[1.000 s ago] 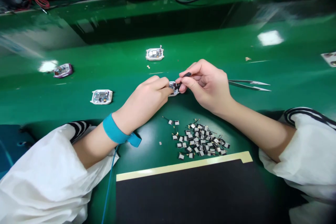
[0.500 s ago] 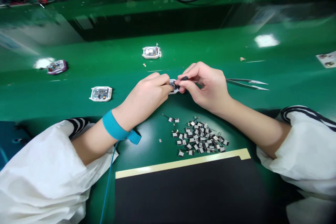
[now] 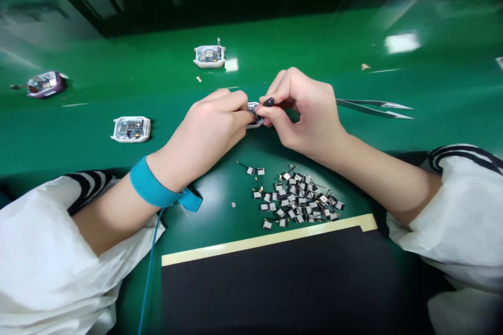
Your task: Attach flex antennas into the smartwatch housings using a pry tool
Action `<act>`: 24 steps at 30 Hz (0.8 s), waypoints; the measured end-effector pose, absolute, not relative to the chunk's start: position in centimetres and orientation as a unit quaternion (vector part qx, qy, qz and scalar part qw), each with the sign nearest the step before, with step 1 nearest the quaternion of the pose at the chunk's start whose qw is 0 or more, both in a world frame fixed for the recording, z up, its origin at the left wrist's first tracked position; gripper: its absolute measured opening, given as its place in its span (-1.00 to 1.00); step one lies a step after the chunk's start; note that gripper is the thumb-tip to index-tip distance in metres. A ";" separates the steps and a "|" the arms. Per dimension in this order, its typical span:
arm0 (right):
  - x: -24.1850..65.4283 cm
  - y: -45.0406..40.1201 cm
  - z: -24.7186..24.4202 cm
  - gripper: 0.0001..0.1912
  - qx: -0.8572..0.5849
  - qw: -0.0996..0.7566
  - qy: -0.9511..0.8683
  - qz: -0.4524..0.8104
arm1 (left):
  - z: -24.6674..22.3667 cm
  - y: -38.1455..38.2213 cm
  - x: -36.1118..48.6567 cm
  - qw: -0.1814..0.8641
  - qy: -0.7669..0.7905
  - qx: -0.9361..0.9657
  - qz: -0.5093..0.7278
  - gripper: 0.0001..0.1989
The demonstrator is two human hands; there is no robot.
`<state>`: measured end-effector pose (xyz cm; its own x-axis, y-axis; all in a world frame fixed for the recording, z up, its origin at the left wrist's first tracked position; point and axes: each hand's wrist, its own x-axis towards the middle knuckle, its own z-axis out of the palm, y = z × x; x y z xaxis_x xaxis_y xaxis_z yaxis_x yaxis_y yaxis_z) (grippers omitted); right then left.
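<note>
I see the left hand (image 3: 202, 120) curled closed on the white-framed board (image 3: 256, 122) at mid-bench, the right hand (image 3: 302, 110) pinching a small black piece (image 3: 269, 102) against it. A heap of small parts (image 3: 293, 199) remains near; other boards (image 3: 130, 129) lie left, tweezers (image 3: 373, 108) right, untouched.

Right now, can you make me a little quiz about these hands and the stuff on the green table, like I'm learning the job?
1. True or false: the tweezers lie on the table beside the right hand, and neither hand holds them.
2. Which wrist wears the blue strap? A left, B right, C both.
3. Besides the white-framed circuit board at the left hand, how many more white-framed boards lie on the green table?

Key: 1 true; 2 A; 3 two.
</note>
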<state>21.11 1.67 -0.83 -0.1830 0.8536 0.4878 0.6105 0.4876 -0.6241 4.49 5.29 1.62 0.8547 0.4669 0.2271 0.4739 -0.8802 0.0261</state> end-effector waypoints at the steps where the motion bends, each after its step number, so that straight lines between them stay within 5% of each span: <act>1: 21.1 1.7 -0.8 -0.76 -0.485 0.418 -0.754 0.148 | 1.7 5.3 4.5 0.009 -0.246 -0.963 -0.113 -0.72; 17: 21.8 2.2 -0.7 -0.83 -0.456 0.507 -0.694 0.231 | 1.5 4.8 3.8 -0.045 -0.238 -0.957 -0.161 -0.79; 24: 23.2 1.0 -0.3 -0.93 -0.504 0.372 -0.760 0.172 | 1.1 2.6 3.8 -0.166 -0.356 -0.893 -0.220 -0.54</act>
<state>23.23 0.98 -0.27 -0.2150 0.8943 0.3925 0.6385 0.4328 -0.6364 3.77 2.61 1.09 0.6494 0.7092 0.2743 0.5627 -0.6908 0.4540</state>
